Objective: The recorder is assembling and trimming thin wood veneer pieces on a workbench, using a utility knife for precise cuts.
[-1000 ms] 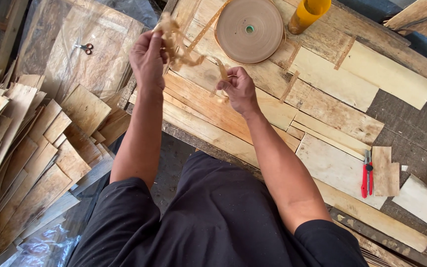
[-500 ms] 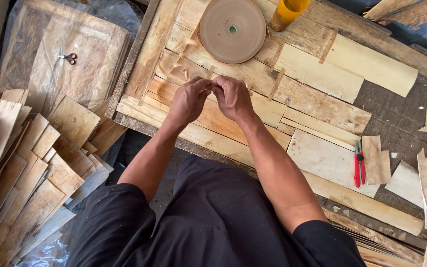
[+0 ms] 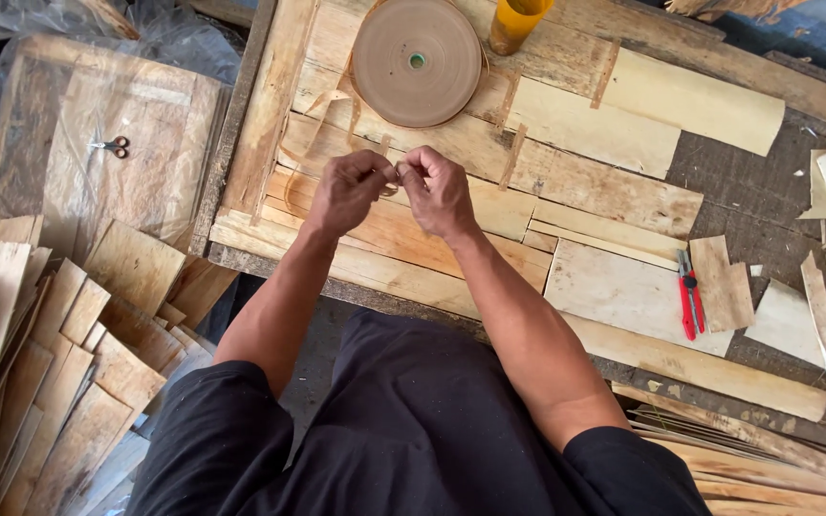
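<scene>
Paper tape strip (image 3: 396, 182), pinched between left hand (image 3: 348, 191) and right hand (image 3: 439, 191) just above the bench (image 3: 413, 258); its roll (image 3: 417, 61) lies beyond them. Fingertips should grip close together, keeping the strip taut and untwisted

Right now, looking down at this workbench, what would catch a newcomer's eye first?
Probably the two bare hands, left hand and right hand, meeting mid-bench and pinching a thin strip of brown paper tape between their fingertips. Just beyond them lies a big flat round roll of brown tape on the pale wooden planks. A red-handled utility knife rests to the right, and stacks of thin veneer sheets fan out at left.
</scene>
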